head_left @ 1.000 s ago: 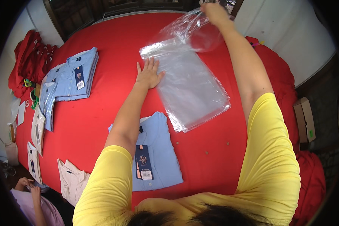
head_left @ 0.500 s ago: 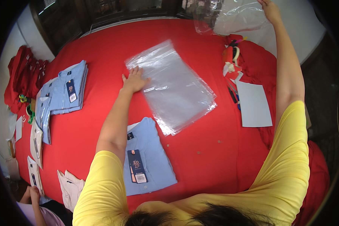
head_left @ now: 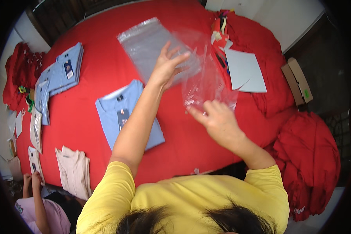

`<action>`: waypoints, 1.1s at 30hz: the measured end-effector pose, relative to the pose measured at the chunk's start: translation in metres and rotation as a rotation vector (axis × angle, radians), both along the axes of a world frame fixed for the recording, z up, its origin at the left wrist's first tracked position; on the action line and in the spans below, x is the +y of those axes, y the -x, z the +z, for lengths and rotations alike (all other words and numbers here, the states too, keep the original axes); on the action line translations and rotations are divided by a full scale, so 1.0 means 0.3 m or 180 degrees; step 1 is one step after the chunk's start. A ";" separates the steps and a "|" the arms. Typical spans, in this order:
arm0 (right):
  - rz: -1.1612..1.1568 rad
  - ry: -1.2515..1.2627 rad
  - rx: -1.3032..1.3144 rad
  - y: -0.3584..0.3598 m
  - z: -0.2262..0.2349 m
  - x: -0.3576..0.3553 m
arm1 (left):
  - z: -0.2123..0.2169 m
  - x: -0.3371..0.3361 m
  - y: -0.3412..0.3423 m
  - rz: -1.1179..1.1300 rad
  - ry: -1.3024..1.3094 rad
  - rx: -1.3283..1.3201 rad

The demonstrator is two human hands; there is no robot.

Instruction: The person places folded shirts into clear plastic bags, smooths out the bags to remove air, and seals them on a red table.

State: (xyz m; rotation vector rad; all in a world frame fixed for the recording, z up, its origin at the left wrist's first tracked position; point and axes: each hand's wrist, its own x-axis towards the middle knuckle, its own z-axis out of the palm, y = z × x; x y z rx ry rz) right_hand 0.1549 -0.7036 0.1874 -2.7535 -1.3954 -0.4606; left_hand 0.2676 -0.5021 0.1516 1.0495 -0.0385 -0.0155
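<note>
A single clear plastic bag (head_left: 206, 84) hangs loosely over the red cloth, its near edge pinched in my right hand (head_left: 222, 123). My left hand (head_left: 167, 67) is raised with its fingers spread, beside the bag's left side. Under and behind it lies a flat stack of clear plastic bags (head_left: 144, 45). A folded light blue shirt (head_left: 150, 132) with a dark hang tag (head_left: 123, 118) lies left of centre, partly covered by my left forearm.
At the left are stacked blue shirts (head_left: 68, 58), red garments (head_left: 19, 74) and a folded beige garment (head_left: 72, 169). A pale board (head_left: 245, 72) lies at the right near some tools. A cardboard box (head_left: 298, 82) stands beyond it. Another person's hands (head_left: 36, 179) are at the lower left.
My right hand has come down from the far right to near the middle, bringing the clear bag. My left hand has lifted off the bag stack. The view has shifted too.
</note>
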 end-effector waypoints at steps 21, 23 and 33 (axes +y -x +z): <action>0.0368 -0.2997 0.3870 -0.192 -0.415 0.055 | -0.264 0.170 0.890 0.0469 -0.1482 0.0116; 0.0797 -0.3571 0.4874 -0.026 -0.411 0.057 | -0.291 0.228 1.027 0.0554 -0.1308 0.0215; 0.0441 -0.2723 0.8811 0.671 -0.601 0.361 | -0.182 0.496 1.383 -0.0644 0.0172 -0.1074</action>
